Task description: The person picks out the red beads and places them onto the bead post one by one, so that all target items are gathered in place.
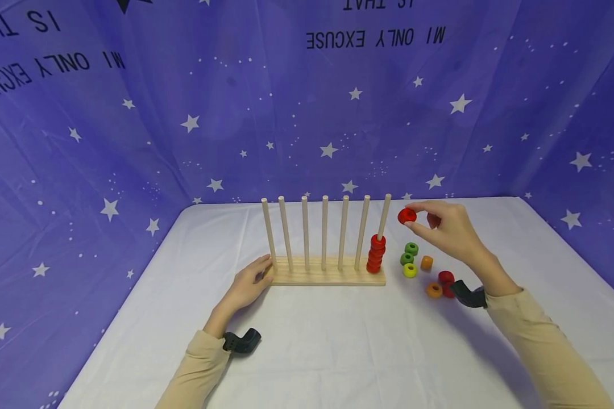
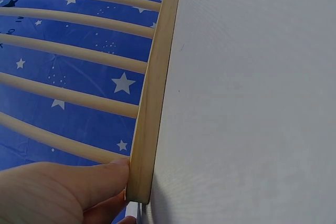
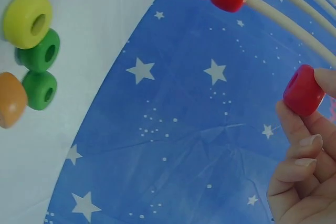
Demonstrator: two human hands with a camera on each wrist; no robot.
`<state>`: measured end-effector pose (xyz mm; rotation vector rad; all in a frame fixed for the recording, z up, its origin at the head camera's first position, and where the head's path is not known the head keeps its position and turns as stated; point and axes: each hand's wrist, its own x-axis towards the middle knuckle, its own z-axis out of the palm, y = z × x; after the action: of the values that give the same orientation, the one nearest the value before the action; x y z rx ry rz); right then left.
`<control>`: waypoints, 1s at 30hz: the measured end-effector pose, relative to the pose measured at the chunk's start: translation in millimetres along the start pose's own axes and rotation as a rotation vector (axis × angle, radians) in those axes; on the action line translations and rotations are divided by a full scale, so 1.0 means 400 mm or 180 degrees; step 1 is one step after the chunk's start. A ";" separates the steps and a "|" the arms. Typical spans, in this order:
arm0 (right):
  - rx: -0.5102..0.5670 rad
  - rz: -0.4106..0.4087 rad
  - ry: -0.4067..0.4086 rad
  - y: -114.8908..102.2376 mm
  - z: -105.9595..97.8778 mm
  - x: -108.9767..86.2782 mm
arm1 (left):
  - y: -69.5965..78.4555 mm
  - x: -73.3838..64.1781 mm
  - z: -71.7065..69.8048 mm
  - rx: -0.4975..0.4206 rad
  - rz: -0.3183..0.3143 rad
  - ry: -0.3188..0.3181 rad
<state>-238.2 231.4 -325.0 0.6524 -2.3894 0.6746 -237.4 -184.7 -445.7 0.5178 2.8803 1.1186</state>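
Observation:
My right hand (image 1: 447,230) pinches a red bead (image 1: 407,216) between thumb and fingertips, raised just right of the top of the rightmost peg. The bead's hole shows in the right wrist view. A wooden peg rack (image 1: 327,276) with several upright pegs stands on the table. Stacked red beads (image 1: 376,254) sit at the bottom of its rightmost peg; the other pegs are bare. At the rack's left end, my left hand (image 1: 249,281) holds the base, with the thumb (image 2: 113,177) against the wood in the left wrist view.
Right of the rack lie loose beads: green (image 1: 411,249), yellow (image 1: 410,270), orange (image 1: 434,290) and red (image 1: 446,277), partly under the right wrist's black strap (image 1: 468,295). A white cloth (image 1: 307,352) covers the table. Behind it hangs a purple star-patterned curtain (image 1: 286,136).

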 end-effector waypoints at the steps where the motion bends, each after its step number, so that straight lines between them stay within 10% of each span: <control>1: -0.0005 -0.0004 0.0012 -0.003 -0.003 0.003 | 0.000 0.000 0.000 -0.0004 -0.0003 0.0002; 30: 0.0196 -0.0013 0.0410 -0.070 -0.033 0.061 | -0.001 -0.002 0.000 0.0115 0.0074 0.0070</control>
<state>-234.7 211.0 -291.6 0.6200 -2.2562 0.7676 -236.8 -185.3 -446.2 0.5450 2.9259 1.0839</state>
